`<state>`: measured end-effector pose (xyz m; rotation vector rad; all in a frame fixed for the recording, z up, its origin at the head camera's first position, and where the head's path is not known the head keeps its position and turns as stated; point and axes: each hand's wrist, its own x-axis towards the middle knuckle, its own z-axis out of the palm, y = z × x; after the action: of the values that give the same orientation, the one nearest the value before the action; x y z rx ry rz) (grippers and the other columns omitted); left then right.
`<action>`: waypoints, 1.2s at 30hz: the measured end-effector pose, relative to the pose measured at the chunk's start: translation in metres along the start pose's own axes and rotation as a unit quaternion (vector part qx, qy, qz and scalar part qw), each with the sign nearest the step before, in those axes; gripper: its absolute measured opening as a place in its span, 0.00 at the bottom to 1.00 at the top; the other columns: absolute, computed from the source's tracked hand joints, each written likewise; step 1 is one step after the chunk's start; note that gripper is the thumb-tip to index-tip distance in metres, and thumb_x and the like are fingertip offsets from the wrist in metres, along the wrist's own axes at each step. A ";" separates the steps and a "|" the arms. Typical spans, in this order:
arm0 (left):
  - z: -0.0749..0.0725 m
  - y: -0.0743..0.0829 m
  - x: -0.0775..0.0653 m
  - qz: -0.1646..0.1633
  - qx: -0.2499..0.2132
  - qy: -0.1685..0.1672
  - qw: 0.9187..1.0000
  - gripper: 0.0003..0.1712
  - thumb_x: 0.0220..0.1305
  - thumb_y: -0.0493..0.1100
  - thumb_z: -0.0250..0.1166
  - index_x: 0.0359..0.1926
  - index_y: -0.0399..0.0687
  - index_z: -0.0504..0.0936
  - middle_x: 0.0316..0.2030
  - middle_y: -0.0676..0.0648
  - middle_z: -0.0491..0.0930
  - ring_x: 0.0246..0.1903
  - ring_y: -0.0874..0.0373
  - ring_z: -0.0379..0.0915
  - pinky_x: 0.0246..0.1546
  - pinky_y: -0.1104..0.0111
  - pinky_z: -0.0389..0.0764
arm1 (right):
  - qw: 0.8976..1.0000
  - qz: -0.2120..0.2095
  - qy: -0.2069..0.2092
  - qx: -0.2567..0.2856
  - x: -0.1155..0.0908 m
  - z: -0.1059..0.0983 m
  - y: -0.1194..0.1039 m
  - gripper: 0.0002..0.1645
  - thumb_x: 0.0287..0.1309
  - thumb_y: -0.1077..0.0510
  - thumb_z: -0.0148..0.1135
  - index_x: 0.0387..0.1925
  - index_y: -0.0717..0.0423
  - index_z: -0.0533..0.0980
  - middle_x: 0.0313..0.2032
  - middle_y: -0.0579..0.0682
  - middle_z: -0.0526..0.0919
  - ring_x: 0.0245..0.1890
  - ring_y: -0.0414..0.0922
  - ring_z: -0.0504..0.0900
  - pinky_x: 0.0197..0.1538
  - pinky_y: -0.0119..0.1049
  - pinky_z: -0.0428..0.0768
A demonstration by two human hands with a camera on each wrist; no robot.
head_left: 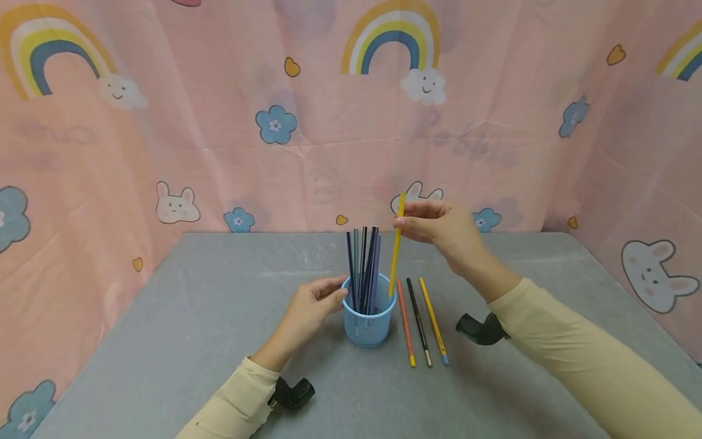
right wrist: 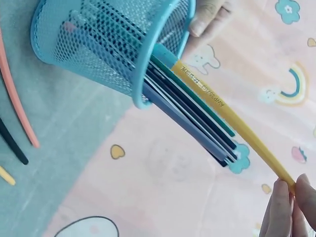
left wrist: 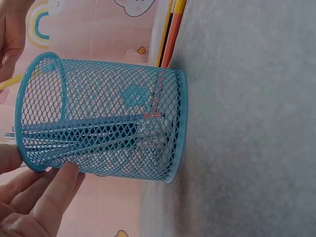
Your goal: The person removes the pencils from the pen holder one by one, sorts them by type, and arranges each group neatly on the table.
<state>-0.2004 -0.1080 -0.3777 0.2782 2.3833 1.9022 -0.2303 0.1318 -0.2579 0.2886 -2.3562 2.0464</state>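
A light blue mesh pencil cup (head_left: 367,331) stands upright on the table, with several dark, green and purple pencils (right wrist: 190,118) leaning together inside. At the cup's left side, my left hand (head_left: 314,310) holds it near the rim with thumb and fingers. My right hand (head_left: 452,236) pinches a yellow pencil (head_left: 395,256) close to its top end, above and right of the cup. That pencil slants down, its blue lower end inside the cup's mouth in the right wrist view.
To the cup's right lie an orange pencil (head_left: 406,323), a black pencil (head_left: 419,323) and another yellow pencil (head_left: 434,321), side by side on the grey table (head_left: 219,341). A pink patterned curtain (head_left: 219,122) hangs behind. Dark devices sit on both wrists.
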 end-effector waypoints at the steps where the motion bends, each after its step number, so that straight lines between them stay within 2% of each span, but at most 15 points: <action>1: 0.000 0.000 0.000 0.000 -0.001 0.000 1.000 0.21 0.71 0.37 0.61 0.61 0.36 0.77 0.57 0.36 0.81 0.55 0.45 0.81 0.51 0.62 0.87 | 1.000 -0.002 0.003 0.008 0.000 -0.001 -0.002 0.09 0.59 0.58 0.71 0.40 0.55 0.82 0.35 0.38 0.86 0.38 0.35 0.88 0.48 0.31 0.87; 7: -0.001 0.001 0.001 0.001 -0.005 0.001 1.000 0.20 0.70 0.37 0.61 0.61 0.36 0.78 0.57 0.36 0.81 0.55 0.46 0.81 0.51 0.62 0.87 | 0.999 -0.017 0.017 0.038 -0.002 -0.012 -0.011 0.05 0.56 0.60 0.73 0.33 0.46 0.85 0.34 0.38 0.86 0.35 0.35 0.88 0.47 0.33 0.88; 12: -0.001 0.001 0.001 0.002 -0.003 -0.001 1.000 0.21 0.70 0.38 0.61 0.61 0.36 0.78 0.57 0.37 0.81 0.54 0.46 0.81 0.51 0.62 0.87 | 1.000 -0.005 0.028 0.010 -0.005 -0.024 -0.007 0.04 0.57 0.59 0.72 0.33 0.45 0.84 0.34 0.36 0.87 0.35 0.34 0.88 0.45 0.30 0.87; 15: -0.001 0.001 0.001 0.002 -0.002 -0.001 1.000 0.21 0.70 0.38 0.61 0.61 0.36 0.78 0.57 0.37 0.81 0.54 0.46 0.81 0.51 0.62 0.87 | 0.999 0.008 0.034 -0.019 -0.007 -0.031 -0.001 0.05 0.57 0.57 0.72 0.37 0.50 0.84 0.34 0.34 0.87 0.35 0.32 0.88 0.45 0.29 0.87; 20: -0.001 0.001 0.000 0.002 -0.005 0.000 1.000 0.20 0.70 0.37 0.61 0.61 0.36 0.78 0.57 0.36 0.81 0.54 0.46 0.81 0.51 0.63 0.87 | 0.997 0.026 0.035 -0.059 -0.008 -0.041 0.012 0.23 0.59 0.55 0.70 0.50 0.66 0.79 0.33 0.31 0.86 0.35 0.31 0.87 0.45 0.29 0.87; 22: -0.001 0.001 0.000 0.005 -0.003 -0.002 1.000 0.20 0.70 0.37 0.61 0.61 0.35 0.78 0.57 0.36 0.81 0.54 0.46 0.81 0.51 0.63 0.87 | 0.997 0.033 0.033 -0.066 -0.009 -0.045 0.017 0.26 0.60 0.55 0.70 0.53 0.70 0.76 0.33 0.31 0.86 0.35 0.31 0.88 0.45 0.29 0.88; 32: 0.000 0.001 -0.001 0.005 0.000 -0.002 1.000 0.20 0.70 0.37 0.61 0.61 0.35 0.78 0.57 0.36 0.81 0.55 0.45 0.81 0.51 0.62 0.87 | 0.992 0.082 0.016 -0.099 -0.006 -0.060 0.044 0.30 0.61 0.56 0.69 0.58 0.73 0.74 0.30 0.32 0.86 0.34 0.30 0.87 0.44 0.30 0.88; 36: 0.000 0.002 -0.001 0.006 -0.002 -0.004 1.000 0.20 0.70 0.37 0.61 0.61 0.35 0.78 0.57 0.36 0.81 0.55 0.45 0.81 0.51 0.62 0.87 | 0.988 0.101 0.015 -0.114 -0.005 -0.064 0.058 0.30 0.61 0.57 0.69 0.58 0.74 0.74 0.31 0.35 0.87 0.33 0.30 0.86 0.44 0.31 0.88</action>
<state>-0.1996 -0.1081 -0.3762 0.3003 2.3774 1.9073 -0.2411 0.2026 -0.3065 0.0159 -2.6644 1.8111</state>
